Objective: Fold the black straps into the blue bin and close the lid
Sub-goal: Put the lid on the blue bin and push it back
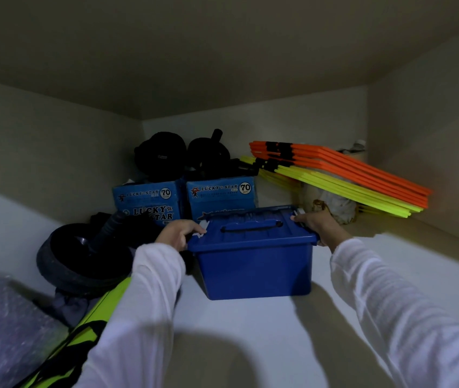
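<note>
Left of centre, the left hand (179,233) grasps the blue bin (256,267) at the white clip; the lid (250,229) lies on it; right hand (316,224) grips the other end. Probably latching is next; straps are not visible

White shelf (250,326) — blue bin (256,271), boxes (183,201).

Shelf front (250,331) lies open; paper boxes (220,197) crowd behind.
</note>
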The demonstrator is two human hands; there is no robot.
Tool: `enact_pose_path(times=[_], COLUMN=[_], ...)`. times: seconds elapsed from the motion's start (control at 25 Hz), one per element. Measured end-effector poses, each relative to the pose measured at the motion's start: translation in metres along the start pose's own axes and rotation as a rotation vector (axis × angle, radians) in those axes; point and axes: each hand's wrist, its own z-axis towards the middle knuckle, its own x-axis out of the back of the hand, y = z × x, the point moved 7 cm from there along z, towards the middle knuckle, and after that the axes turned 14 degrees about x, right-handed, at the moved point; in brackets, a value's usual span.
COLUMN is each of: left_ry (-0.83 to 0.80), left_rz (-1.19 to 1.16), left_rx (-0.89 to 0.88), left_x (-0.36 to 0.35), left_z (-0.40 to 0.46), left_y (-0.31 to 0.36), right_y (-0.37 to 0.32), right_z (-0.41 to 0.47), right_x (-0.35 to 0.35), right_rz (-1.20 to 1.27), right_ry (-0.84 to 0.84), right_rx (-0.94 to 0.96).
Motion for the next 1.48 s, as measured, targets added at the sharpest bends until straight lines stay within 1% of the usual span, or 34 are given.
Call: enact_pose_path(times=[0.16,0.36,0.6,0.76,1.04,1.16,1.32,1.44,1.48], left_ry=[0.011,-0.017,0.026,-0.013,-0.097,-0.059,-0.010,0.018,0.042], left_rz=[0.011,-0.051,-0.155,-0.174,-0.207,-0.227,-0.225,-0.246,-0.293], left_rx=[0.005,0.004,-0.035,-0.025,-0.040,-0.061,-0.080,-0.083,-0.124], left_x=[0.000,-0.002,-0.005,-0.012,-0.030,-0.033,-0.033,-0.037,-0.035], left_z=[-0.003,0.003,-0.002,-0.023,-0.070,-0.089,-0.111,-0.123,-0.130], left_y=[-0.002,-0.007,-0.013,-0.027,-0.056,-0.060,-0.061,-0.065,-0.061], right_y=[0.003,-0.004,-0.009,-0.010,-0.016,-0.021,-0.027,-0.033,-0.040], right_z=[0.001,-0.007,-0.023,-0.050,-0.114,-0.131,-0.141,-0.148,-0.153], right_x=[0.000,0.000,-0.002,0.013,0.059,0.067,0.069,0.073,0.076], right_rz=[0.007,-0.018,-0.016,-0.043,-0.106,-0.135,-0.101,-0.130,-0.129], right_ry=[-0.016,-0.012,-0.099,-0.135,-0.099,-0.082,-0.054,0.009,0.036], right_rx=[-0.017,-0.010,-0.037,-0.047,-0.030,-0.034,-0.020,0.078,0.129])
